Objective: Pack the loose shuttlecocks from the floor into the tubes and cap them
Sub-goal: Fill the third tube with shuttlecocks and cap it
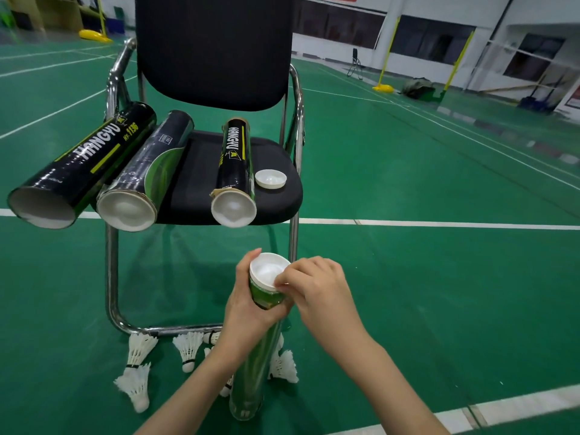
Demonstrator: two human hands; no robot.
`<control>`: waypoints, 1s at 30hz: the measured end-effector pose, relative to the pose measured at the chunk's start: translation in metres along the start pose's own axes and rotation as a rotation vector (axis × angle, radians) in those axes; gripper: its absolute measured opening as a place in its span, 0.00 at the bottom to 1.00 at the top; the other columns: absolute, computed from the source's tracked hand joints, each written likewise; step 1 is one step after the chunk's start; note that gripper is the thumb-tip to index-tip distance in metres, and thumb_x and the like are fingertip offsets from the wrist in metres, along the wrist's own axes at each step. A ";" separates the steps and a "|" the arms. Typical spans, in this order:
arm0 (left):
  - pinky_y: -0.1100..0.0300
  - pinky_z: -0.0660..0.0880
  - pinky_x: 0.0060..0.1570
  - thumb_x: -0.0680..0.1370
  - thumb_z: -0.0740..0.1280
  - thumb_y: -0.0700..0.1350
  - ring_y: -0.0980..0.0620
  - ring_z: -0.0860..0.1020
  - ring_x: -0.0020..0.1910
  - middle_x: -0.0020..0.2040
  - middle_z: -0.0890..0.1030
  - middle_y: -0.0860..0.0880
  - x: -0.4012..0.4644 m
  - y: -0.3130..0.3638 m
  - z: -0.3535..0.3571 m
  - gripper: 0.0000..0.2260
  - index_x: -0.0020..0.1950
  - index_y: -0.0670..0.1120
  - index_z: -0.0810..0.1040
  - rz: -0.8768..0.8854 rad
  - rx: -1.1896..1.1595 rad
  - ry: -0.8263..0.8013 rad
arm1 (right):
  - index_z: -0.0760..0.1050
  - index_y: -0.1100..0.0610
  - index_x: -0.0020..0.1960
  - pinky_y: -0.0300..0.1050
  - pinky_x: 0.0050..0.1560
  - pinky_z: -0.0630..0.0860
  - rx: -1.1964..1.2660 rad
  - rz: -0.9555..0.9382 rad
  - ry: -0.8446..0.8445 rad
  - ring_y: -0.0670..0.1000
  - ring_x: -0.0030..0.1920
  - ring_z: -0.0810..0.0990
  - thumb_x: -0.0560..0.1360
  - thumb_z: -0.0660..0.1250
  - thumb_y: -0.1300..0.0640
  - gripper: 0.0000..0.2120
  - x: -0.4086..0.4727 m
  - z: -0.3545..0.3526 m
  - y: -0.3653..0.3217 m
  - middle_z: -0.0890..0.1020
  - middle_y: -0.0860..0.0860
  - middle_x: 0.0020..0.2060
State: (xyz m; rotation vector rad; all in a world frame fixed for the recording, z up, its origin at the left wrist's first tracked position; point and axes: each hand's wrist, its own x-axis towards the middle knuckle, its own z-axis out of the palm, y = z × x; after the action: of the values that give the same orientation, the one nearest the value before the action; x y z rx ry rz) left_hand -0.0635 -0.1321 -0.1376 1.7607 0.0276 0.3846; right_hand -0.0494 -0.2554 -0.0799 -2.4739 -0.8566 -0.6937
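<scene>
My left hand (248,306) grips the upper part of a green tube (254,372) that stands upright over the floor. A white cap (268,271) sits on its top end, and my right hand (317,287) pinches the cap's rim with thumb and fingers. Several loose white shuttlecocks lie on the green floor by the chair's base: one (139,346), another (135,387), a third (188,350), and one to the right of the tube (284,367). Some are partly hidden behind my left arm and the tube.
A black chair (226,186) with chrome legs stands just ahead. On its seat lie three tubes, a black one (81,164), a black and green one (147,174) and a smaller black one (235,164), plus a spare white cap (270,178). White court lines cross the floor.
</scene>
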 end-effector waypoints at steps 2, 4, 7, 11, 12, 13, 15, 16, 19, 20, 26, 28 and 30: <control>0.59 0.76 0.49 0.59 0.74 0.55 0.58 0.79 0.50 0.54 0.78 0.58 0.000 0.000 0.000 0.37 0.58 0.76 0.57 0.002 -0.015 -0.001 | 0.78 0.49 0.45 0.41 0.52 0.61 0.034 0.038 -0.072 0.46 0.48 0.71 0.72 0.58 0.46 0.12 0.004 -0.005 -0.002 0.79 0.43 0.44; 0.58 0.76 0.49 0.59 0.75 0.54 0.60 0.79 0.51 0.55 0.77 0.60 -0.001 0.000 0.000 0.38 0.59 0.76 0.57 0.008 -0.020 -0.010 | 0.76 0.48 0.55 0.42 0.58 0.60 0.084 0.109 -0.180 0.45 0.57 0.69 0.72 0.58 0.40 0.18 0.009 -0.008 -0.004 0.77 0.43 0.55; 0.61 0.75 0.47 0.58 0.75 0.53 0.63 0.77 0.52 0.56 0.74 0.65 -0.002 0.000 -0.001 0.38 0.58 0.77 0.57 0.025 -0.001 -0.004 | 0.67 0.49 0.68 0.45 0.67 0.58 0.179 0.216 -0.307 0.46 0.67 0.61 0.74 0.60 0.40 0.25 0.016 -0.005 -0.005 0.68 0.44 0.67; 0.68 0.74 0.43 0.63 0.79 0.43 0.64 0.77 0.49 0.54 0.74 0.65 -0.003 -0.002 -0.003 0.41 0.57 0.77 0.57 0.056 0.025 -0.010 | 0.64 0.51 0.70 0.49 0.67 0.62 0.292 0.332 -0.370 0.47 0.67 0.64 0.73 0.61 0.39 0.29 0.017 0.001 -0.005 0.68 0.46 0.68; 0.69 0.74 0.43 0.64 0.78 0.43 0.64 0.77 0.49 0.54 0.74 0.65 -0.003 -0.002 -0.003 0.41 0.57 0.77 0.57 0.059 0.028 -0.013 | 0.64 0.51 0.70 0.49 0.66 0.63 0.316 0.347 -0.370 0.47 0.67 0.65 0.73 0.62 0.39 0.29 0.016 0.002 -0.005 0.69 0.45 0.67; 0.67 0.75 0.44 0.64 0.78 0.43 0.63 0.77 0.49 0.54 0.74 0.64 -0.003 -0.002 -0.003 0.41 0.57 0.76 0.57 0.057 0.029 -0.017 | 0.64 0.51 0.70 0.49 0.66 0.64 0.334 0.357 -0.369 0.47 0.66 0.65 0.72 0.63 0.39 0.30 0.015 0.003 -0.004 0.69 0.45 0.67; 0.61 0.77 0.45 0.64 0.78 0.45 0.61 0.77 0.50 0.54 0.75 0.63 -0.004 0.000 -0.003 0.39 0.57 0.76 0.57 0.045 0.030 -0.020 | 0.65 0.50 0.69 0.49 0.65 0.66 0.358 0.370 -0.364 0.47 0.65 0.66 0.71 0.65 0.39 0.30 0.015 0.003 -0.003 0.70 0.45 0.65; 0.59 0.77 0.46 0.63 0.77 0.46 0.60 0.78 0.50 0.54 0.75 0.63 -0.004 0.001 -0.002 0.38 0.57 0.75 0.57 0.040 0.030 -0.018 | 0.65 0.50 0.69 0.50 0.64 0.66 0.368 0.378 -0.361 0.46 0.65 0.67 0.71 0.65 0.39 0.31 0.015 0.002 -0.003 0.71 0.45 0.65; 0.55 0.78 0.47 0.64 0.78 0.45 0.57 0.78 0.51 0.55 0.75 0.62 -0.003 0.001 -0.001 0.39 0.57 0.75 0.57 0.045 0.047 -0.025 | 0.66 0.49 0.68 0.50 0.63 0.67 0.373 0.385 -0.361 0.46 0.64 0.68 0.70 0.66 0.39 0.30 0.015 0.000 0.000 0.71 0.44 0.64; 0.55 0.78 0.47 0.64 0.78 0.44 0.58 0.78 0.51 0.55 0.75 0.62 -0.003 0.000 0.000 0.40 0.56 0.76 0.57 0.049 0.056 -0.027 | 0.67 0.49 0.68 0.50 0.63 0.68 0.366 0.385 -0.363 0.46 0.64 0.68 0.70 0.66 0.39 0.30 0.015 0.000 0.001 0.71 0.44 0.64; 0.64 0.75 0.42 0.64 0.77 0.45 0.60 0.77 0.49 0.53 0.75 0.62 -0.002 0.000 0.003 0.39 0.54 0.77 0.55 0.056 0.090 -0.006 | 0.68 0.49 0.66 0.50 0.61 0.70 0.321 0.389 -0.404 0.46 0.61 0.70 0.69 0.68 0.39 0.29 0.022 -0.005 0.005 0.73 0.44 0.62; 0.64 0.75 0.42 0.64 0.77 0.46 0.60 0.77 0.49 0.52 0.75 0.62 -0.001 0.001 0.004 0.38 0.54 0.76 0.56 0.054 0.094 -0.011 | 0.68 0.49 0.66 0.51 0.60 0.70 0.300 0.386 -0.432 0.46 0.61 0.71 0.69 0.67 0.39 0.29 0.024 -0.007 0.006 0.73 0.45 0.62; 0.65 0.74 0.41 0.64 0.77 0.47 0.59 0.77 0.49 0.52 0.74 0.61 -0.001 0.002 0.005 0.37 0.54 0.76 0.56 0.054 0.096 -0.017 | 0.67 0.49 0.67 0.51 0.60 0.70 0.275 0.381 -0.464 0.46 0.62 0.71 0.69 0.67 0.39 0.29 0.026 -0.009 0.006 0.73 0.45 0.63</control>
State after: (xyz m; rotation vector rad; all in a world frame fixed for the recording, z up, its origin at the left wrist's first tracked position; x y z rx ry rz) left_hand -0.0633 -0.1370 -0.1367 1.8624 -0.0143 0.4135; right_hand -0.0306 -0.2535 -0.0595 -2.4671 -0.5525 0.1292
